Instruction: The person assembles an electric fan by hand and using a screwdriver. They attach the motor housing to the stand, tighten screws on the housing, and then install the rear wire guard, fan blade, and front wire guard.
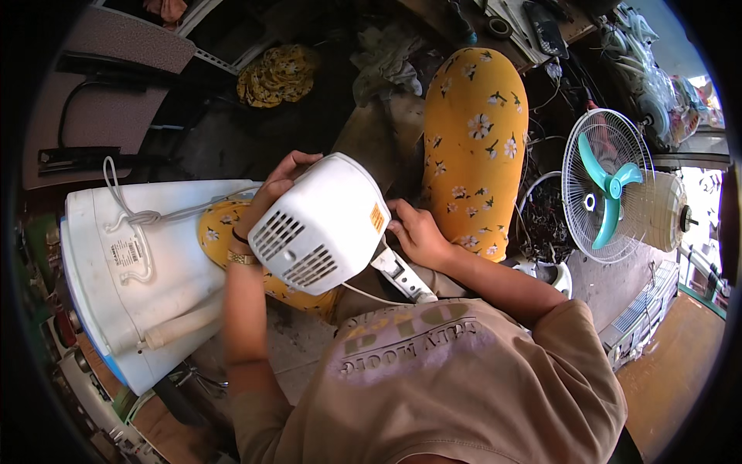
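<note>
A white plastic vented housing (328,216), shaped like a fan's motor cover, is held tilted above my lap. Slotted vents cover its near side, and an orange sticker is on its right side. My left hand (284,176) grips its far left side, some fingers hidden behind it. At the right edge, my right hand (417,234) has its fingers curled in against the housing; whether something small is between them is hidden. A pale slotted bracket (402,277) and a thin white cord (363,292) extend from below the housing.
On the left lies a large white appliance tub (178,263) with a grey cord (143,216) and hose. A caged fan with teal blades (614,185) stands at right. Beyond are crumpled cloth (386,66), a flowered yellow cushion (280,76) and tangled wires (545,220).
</note>
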`<state>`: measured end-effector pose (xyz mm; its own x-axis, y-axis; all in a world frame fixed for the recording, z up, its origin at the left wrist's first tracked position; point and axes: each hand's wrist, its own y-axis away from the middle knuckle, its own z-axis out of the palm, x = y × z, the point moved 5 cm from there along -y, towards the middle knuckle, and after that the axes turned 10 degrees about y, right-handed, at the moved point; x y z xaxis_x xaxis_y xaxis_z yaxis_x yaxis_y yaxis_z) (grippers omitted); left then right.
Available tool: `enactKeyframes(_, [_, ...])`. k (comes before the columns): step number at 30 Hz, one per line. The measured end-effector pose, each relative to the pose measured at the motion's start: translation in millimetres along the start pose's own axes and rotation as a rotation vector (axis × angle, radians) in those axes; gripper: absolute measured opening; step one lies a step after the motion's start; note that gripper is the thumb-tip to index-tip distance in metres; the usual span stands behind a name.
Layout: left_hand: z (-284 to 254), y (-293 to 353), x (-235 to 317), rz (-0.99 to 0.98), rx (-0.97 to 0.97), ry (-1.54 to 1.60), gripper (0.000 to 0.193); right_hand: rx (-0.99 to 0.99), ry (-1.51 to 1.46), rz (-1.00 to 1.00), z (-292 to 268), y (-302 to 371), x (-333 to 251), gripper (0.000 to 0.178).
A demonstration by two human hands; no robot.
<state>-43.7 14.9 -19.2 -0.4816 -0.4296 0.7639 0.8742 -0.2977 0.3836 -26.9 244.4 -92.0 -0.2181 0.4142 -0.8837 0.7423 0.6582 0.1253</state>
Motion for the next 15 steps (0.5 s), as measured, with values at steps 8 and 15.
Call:
enactKeyframes(8, [32,-9,-7,-0.081,0.026,-0.121,0.066,0.172,-0.141,-0.216,-21,9,-18,0.036])
enactKeyframes(15, [33,-2,5,-0.12,0.079,-0.199,0.068,0.102,-0.111,-0.12,-25,4,-25,0.036])
